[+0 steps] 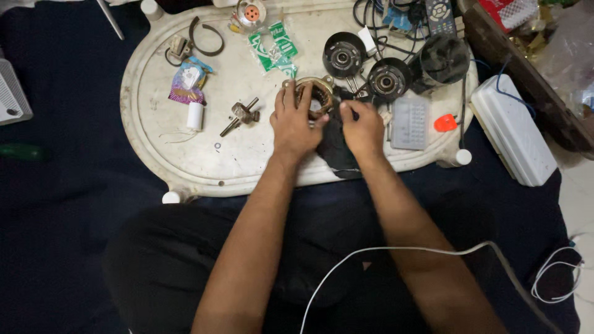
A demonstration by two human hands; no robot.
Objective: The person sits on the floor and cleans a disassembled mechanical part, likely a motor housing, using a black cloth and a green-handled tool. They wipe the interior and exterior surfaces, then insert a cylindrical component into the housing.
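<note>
A round motor stator (317,93) with copper windings lies near the middle of a white oval tray table (154,111). My left hand (294,120) rests on its left side, fingers curled over the ring and gripping it. Just right of it, my right hand (362,127) is closed, pinching something small and dark beside the stator; what it pinches is too small to tell. A black cloth (336,154) lies under both hands.
Two black round motor end caps (343,55) (388,78) and a black housing (443,60) sit at the back right. A metal shaft part (241,115), a white tube (195,115), packets, a grey keypad (409,122) and cables lie around. A white box (513,130) stands to the right.
</note>
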